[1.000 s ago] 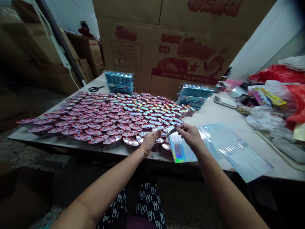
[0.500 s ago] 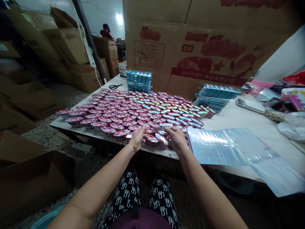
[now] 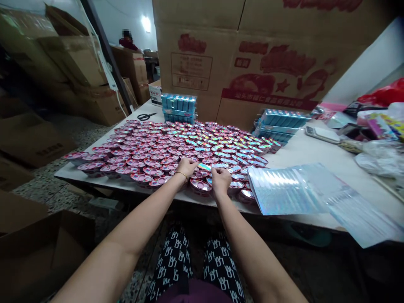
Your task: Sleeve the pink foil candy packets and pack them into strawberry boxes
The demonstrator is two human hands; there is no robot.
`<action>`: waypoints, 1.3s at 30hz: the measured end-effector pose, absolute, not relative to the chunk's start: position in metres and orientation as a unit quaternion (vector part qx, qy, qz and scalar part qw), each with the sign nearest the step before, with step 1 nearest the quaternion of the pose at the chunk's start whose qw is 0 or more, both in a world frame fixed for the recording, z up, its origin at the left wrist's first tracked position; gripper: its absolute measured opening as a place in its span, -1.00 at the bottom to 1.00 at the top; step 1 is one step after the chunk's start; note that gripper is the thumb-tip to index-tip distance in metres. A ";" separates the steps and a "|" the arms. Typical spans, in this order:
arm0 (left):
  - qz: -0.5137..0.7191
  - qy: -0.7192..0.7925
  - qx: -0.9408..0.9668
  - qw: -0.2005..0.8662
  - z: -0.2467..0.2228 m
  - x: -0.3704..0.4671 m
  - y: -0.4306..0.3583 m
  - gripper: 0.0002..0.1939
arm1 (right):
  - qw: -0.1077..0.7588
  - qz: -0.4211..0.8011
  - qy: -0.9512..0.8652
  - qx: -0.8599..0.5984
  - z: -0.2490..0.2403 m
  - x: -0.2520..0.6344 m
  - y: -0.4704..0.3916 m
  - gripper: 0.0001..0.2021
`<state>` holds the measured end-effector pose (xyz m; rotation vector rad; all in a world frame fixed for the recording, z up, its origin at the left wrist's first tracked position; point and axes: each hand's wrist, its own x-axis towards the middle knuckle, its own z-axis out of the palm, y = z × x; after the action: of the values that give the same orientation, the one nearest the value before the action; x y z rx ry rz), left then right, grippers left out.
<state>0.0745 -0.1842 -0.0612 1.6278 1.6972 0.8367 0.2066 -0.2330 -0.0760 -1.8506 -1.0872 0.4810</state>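
Observation:
My left hand (image 3: 187, 167) pinches the left end of a small shiny rainbow-coloured sticker strip (image 3: 204, 167). At the strip's other end are the closed fingertips of my right hand (image 3: 221, 179). The strip lies low over the front rows of pink-red cups with oval lids (image 3: 154, 171); whether it touches a lid I cannot tell. One such cup (image 3: 200, 185) stands just in front, between my wrists. Many lids on the right carry silvery, reflective strips, while those on the left look plain pink. Right of my right hand lie silvery sticker sheets (image 3: 287, 189).
Blue wrapped packs (image 3: 179, 107) stand behind the cups, with more blue packs (image 3: 280, 123) at right. Black scissors (image 3: 146, 116) lie at the far left. A large cardboard carton (image 3: 240, 54) walls off the back. A white scale (image 3: 322, 135) and plastic bags (image 3: 381, 162) occupy the right.
The strip between my hands has turned from dull to brightly reflective and sits slightly higher in view. My right hand has moved left, closer to my left hand. The view has shifted a little.

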 end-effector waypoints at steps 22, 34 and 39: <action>0.303 0.632 0.700 0.139 -0.063 0.098 -0.165 -0.77 | 0.421 -0.009 -0.598 -0.683 -0.052 0.304 -0.235 -0.75; 0.163 0.526 0.781 0.295 -0.064 0.270 -0.177 -0.75 | 0.250 -0.034 -0.703 -0.665 -0.062 0.449 -0.224 -0.74; 0.242 0.560 0.721 0.329 -0.077 0.283 -0.175 -0.93 | 0.146 -0.077 -0.756 -0.634 -0.069 0.451 -0.220 -0.75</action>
<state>0.2828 -0.1748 -0.0772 1.8870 1.4641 0.6323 0.4512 -0.2202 -0.0689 -1.8252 -2.1768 -0.2230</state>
